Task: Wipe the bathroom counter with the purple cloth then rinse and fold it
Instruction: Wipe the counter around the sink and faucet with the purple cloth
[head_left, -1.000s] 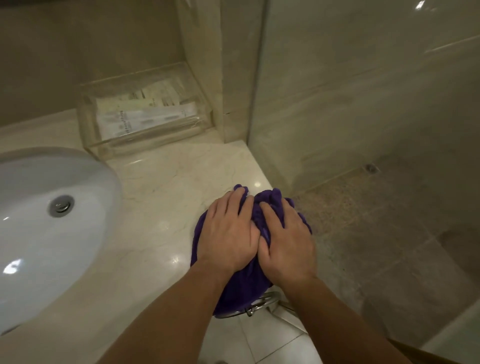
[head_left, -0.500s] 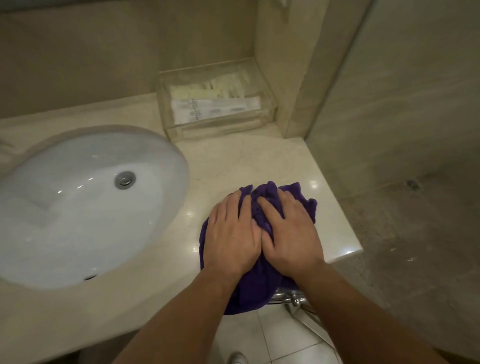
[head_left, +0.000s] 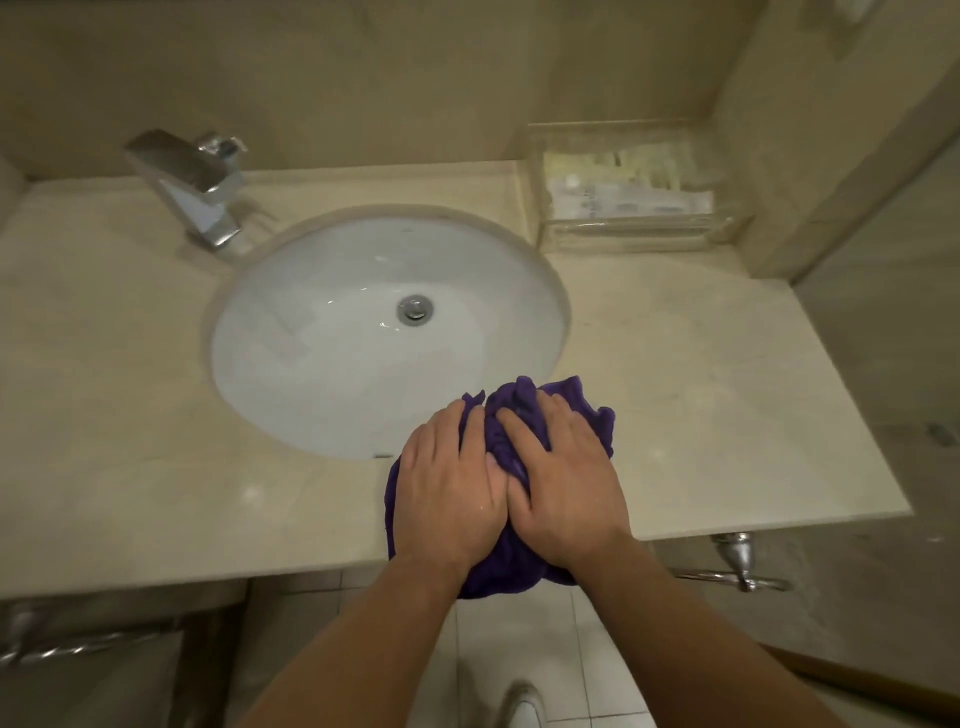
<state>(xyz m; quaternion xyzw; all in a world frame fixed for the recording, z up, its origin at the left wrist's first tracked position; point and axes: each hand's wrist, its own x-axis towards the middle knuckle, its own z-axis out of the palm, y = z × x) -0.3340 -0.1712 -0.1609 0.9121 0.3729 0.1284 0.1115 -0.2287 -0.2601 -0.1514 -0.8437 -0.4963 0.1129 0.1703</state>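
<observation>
Floor: pale tiles (head_left: 519, 639) lie below the counter edge; two bare forearms reach up from the bottom of the view
Towel rail: a chrome rail (head_left: 737, 574) hangs under the counter's front edge at the right
Left hand: the left hand (head_left: 452, 499) lies palm down on the cloth, fingers nearly straight and close together; it presses and clasps nothing
Right hand: the right hand (head_left: 566, 483) lies flat just beside the left, the two touching along their inner edges; its fingers are straight and slightly spread, pressing down with no grasp
Purple cloth: the purple cloth (head_left: 571, 400) is bunched under both palms on the front strip of the counter, at the front right rim of the sink; its lower part hangs over the front edge, and its crumpled folds stick out past the fingertips
Counter: the beige marble counter (head_left: 701, 389) runs from left to right
Sink: the white oval sink (head_left: 322, 353) is set under the counter; a metal drain (head_left: 414, 309) sits in its bowl
Faucet: a chrome faucet (head_left: 192, 182) stands at the back left of the sink
Clear box: a clear box (head_left: 623, 192) holding pale packets stands in the back right corner against the wall
</observation>
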